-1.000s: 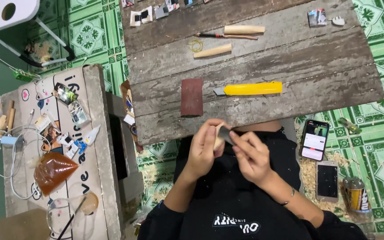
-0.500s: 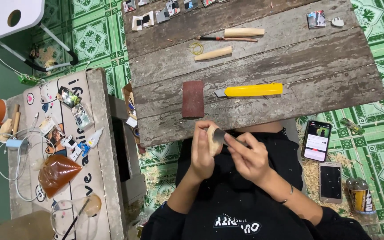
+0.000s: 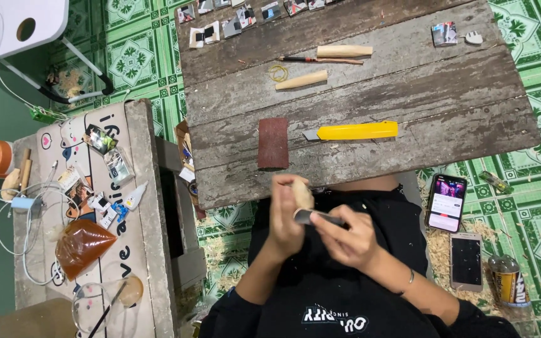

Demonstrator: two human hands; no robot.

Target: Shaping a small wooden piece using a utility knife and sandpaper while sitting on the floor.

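Now sanding: my left hand (image 3: 285,216) is clamped round a small pale wooden piece (image 3: 302,194), and my right hand (image 3: 345,236) pinches a grey sanding strip (image 3: 314,216) against it, just below. Next, I judge, short even strokes. Beyond my fingers on the rough plank table (image 3: 471,100): rust-red sandpaper block (image 3: 273,143), yellow utility knife (image 3: 353,131).

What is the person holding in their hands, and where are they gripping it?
The left hand wraps around the lower part of a small pale wooden piece. The right hand pinches a thin grey strip by one end; what it is cannot be told.
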